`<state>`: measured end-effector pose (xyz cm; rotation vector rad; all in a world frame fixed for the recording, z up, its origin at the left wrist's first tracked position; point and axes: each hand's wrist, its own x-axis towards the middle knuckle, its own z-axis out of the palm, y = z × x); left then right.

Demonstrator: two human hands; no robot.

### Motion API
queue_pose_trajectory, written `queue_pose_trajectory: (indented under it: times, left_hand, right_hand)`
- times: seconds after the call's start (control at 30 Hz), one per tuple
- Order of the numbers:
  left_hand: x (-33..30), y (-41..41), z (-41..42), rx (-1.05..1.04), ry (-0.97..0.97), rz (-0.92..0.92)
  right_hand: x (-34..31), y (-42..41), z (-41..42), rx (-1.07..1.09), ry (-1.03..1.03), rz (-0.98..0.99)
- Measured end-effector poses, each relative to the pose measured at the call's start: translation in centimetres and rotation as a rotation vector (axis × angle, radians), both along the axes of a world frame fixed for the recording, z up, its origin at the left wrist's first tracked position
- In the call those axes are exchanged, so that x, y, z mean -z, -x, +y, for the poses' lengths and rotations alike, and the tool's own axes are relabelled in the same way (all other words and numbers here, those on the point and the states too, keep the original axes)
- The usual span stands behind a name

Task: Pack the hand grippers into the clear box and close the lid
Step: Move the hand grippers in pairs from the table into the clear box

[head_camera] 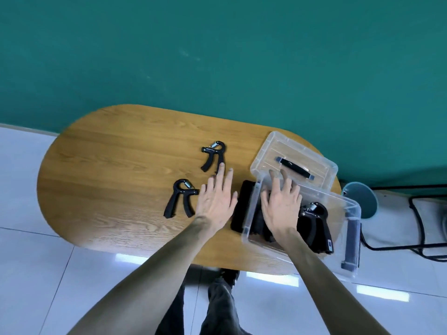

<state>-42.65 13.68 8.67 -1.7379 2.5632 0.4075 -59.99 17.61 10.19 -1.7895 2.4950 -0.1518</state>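
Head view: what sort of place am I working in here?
Probably an indoor recording or workshop room, not a home kitchen: a small oval wooden table against a plain teal wall, glossy white floor tiles, and black cables beside it.

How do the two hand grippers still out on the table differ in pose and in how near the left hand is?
The far gripper lies with its spring end away from the person, handles pointing back toward them; the near gripper is tilted, spring end up-right, handles splaying down-left. The left hand's fingertips reach the far gripper's handle, while the near gripper sits beside the hand's thumb side. Both are black with a metal spring, lying flat on the table.
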Motion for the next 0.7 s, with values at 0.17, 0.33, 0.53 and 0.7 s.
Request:
queue_pose_trajectory:
  times: [0.17, 0.33, 0.53, 0.7]
  left_hand:
    - [0.6, -6.6, -2.0, -0.101, -0.078, 0.002]
    - [2.1, -11.3, -3.6, -0.151, -0.19, 0.017]
    - [6.6, -14.0, -2.4, -0.201, -0.297, 0.027]
    - [11.0, -13.4, -1.4, -0.23, -0.394, 0.017]
  right_hand:
    - [-0.4, -6.2, -3.0, -0.033, -0.049, -0.003]
    - [1.1, -10.7, -5.8, -0.052, -0.098, -0.005]
    - [4.1, -13.4, -8.3, -0.078, -0.156, -0.023]
    - [8.1, -13.7, -11.1, -0.112, -0.238, -0.047]
